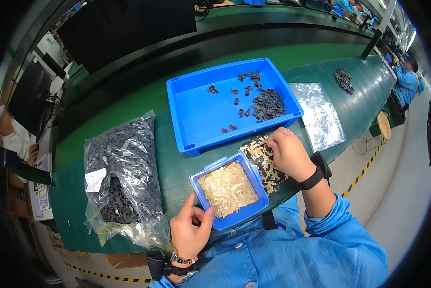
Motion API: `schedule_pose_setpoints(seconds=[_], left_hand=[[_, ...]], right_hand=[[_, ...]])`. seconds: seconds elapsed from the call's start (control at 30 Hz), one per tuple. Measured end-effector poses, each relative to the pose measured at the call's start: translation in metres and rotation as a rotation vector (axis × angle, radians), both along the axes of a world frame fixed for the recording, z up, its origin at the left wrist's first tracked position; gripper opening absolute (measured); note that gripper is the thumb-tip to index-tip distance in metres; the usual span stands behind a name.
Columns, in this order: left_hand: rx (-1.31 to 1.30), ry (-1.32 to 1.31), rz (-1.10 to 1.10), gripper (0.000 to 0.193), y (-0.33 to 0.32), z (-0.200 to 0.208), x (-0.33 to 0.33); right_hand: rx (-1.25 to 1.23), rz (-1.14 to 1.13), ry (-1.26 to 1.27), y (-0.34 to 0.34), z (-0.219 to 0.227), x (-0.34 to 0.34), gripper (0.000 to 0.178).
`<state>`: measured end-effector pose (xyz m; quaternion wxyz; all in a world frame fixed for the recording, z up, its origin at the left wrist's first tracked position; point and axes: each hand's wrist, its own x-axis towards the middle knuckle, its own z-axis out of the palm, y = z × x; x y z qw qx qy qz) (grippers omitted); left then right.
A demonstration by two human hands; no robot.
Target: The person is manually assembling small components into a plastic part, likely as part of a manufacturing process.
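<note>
My left hand (192, 227) is at the left wall of a small blue bin (235, 220), thumb over the rim and index finger along the outside. Small flat gold metal pieces (228, 189) fill much of that bin. On the bin's right, gold pieces and black parts (262, 158) lie mixed in a pile on the green mat. My right hand (291, 154) is over this pile, its fingertips pinched together at the pile's upper edge. Whatever lies between those fingertips is hidden.
Beyond the small bin stands a large blue tray (201, 103) with loose black parts (268, 104). A clear plastic bag of black parts (124, 168) lies at left. At right are a flat clear bag (321, 117) and another black pile (343, 80). Co-workers sit at both sides.
</note>
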<state>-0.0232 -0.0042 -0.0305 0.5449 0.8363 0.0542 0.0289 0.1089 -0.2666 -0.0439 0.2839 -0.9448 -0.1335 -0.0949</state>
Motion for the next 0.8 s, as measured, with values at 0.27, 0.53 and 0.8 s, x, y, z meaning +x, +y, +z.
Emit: schedule_pose_setpoints(seconds=[0.27,0.53,0.8], left_hand=[[0.161,-0.361,-0.092,0.03,-0.001,0.03,0.013],[-0.249,-0.121,-0.244,0.016,-0.015,0.037,0.019],[-0.169,-0.198,-0.204,0.008,-0.012,0.034,0.017]], right_hand=[[0.581,0.242,0.275,0.021,0.049,-0.033,0.007],[0.518,0.517,0.335,0.057,0.079,-0.059,0.012],[0.49,0.578,0.157,0.069,0.056,-0.063,0.008]])
